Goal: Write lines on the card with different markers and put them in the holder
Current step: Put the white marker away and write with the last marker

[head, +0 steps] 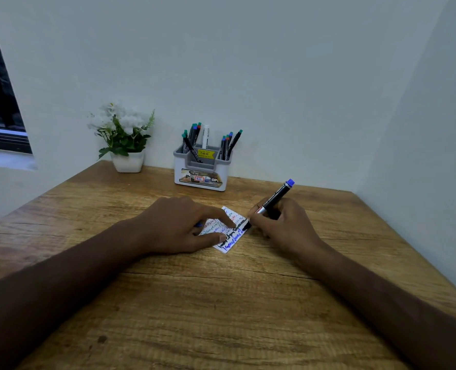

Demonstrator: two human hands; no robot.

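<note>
Head view, looking down: your wooden counter (221,303) fills the lower frame, set against pale walls. At its far edge stand a white pot of white flowers (124,137) and, to its right, a grey holder (202,166) stocked with capped markers (192,141). Your left hand (178,225) lies flat near the counter's middle, straight fingers pressing down a small white card (231,236) covered with lines in several colours. Your right hand (283,225), just beside it, grips a black marker (273,200) with a blue end, its tip touching the card's right edge.
</note>
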